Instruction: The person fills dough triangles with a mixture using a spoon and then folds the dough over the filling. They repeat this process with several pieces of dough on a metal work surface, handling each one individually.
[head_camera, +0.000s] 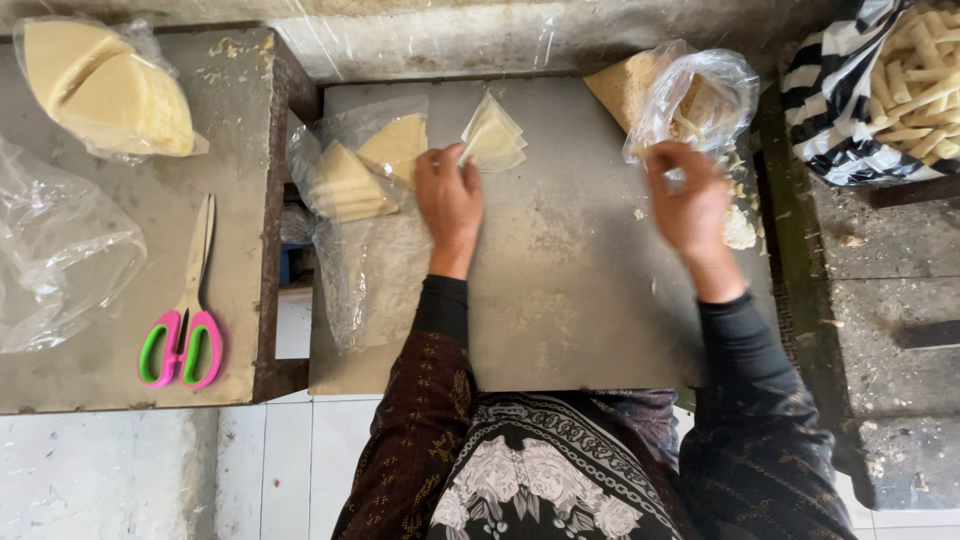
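Fingertips of my left hand pinch the near corner of a thin, pale triangular wrapper lying on the grey board, just right of an open plastic bag with more triangular stacks inside. My right hand is bunched at the mouth of a clear bag of filling at the board's far right corner; the fingers are curled in as if around a pinch of it, though I cannot tell whether anything is actually held. I judge this to be the start of one piece: a single sheet being separated and laid out while filling is fetched. Next calls for a light pull (these sheets look prone to tearing) and bringing both hands together mid-board. Pink-and-green scissors rest on the side table, well apart.
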